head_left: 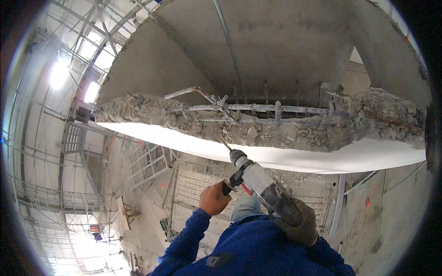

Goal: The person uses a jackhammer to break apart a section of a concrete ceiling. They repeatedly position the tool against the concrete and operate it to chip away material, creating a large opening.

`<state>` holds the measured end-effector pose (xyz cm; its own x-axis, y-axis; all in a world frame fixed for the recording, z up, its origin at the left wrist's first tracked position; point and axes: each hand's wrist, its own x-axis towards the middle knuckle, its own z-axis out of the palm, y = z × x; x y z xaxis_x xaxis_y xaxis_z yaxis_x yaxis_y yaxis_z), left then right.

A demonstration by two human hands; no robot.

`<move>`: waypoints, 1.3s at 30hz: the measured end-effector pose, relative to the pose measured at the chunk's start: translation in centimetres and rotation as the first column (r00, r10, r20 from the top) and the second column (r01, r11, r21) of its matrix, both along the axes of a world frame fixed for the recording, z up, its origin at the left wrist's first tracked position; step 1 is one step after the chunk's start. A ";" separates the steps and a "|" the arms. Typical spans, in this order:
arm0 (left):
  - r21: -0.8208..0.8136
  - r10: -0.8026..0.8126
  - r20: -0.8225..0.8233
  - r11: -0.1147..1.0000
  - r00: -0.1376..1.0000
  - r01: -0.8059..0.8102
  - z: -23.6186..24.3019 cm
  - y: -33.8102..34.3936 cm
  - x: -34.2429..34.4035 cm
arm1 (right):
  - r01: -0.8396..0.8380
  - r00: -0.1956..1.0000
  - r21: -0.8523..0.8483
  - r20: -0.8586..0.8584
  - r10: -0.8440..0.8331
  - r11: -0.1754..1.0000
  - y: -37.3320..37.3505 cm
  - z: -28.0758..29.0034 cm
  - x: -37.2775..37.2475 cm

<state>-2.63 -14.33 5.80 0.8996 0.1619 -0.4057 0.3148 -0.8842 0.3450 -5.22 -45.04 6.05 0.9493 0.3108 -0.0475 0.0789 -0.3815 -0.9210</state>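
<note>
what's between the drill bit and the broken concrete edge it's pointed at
Nothing visible. The left hand grips the side handle and the gloved right hand the rear of the rotary hammer; its bit reaches the broken concrete edge directly. Exposed rebar sits higher, off the bit's line.

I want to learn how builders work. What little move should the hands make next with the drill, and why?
Probably press the hammer drill a little further up into the broken concrete edge. Its bit tip already meets the rubble just below the bare steel bars, and the left hand and gloved right hand both hold it.
</note>
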 end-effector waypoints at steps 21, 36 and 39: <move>-0.093 0.000 0.050 0.996 0.999 0.004 -6.9 9.3 2.3 | -0.085 0.994 -0.149 0.055 0.094 0.985 8.0 0.4 2.3; -0.106 0.001 0.058 0.994 0.998 0.005 -10.8 12.9 3.1 | 0.152 0.943 -0.181 0.321 -0.088 0.972 13.1 -2.7 0.8; -0.027 -0.032 0.109 0.999 0.994 0.035 -9.6 13.3 3.6 | 0.037 0.998 -0.123 0.056 -0.030 0.992 12.1 -0.9 2.3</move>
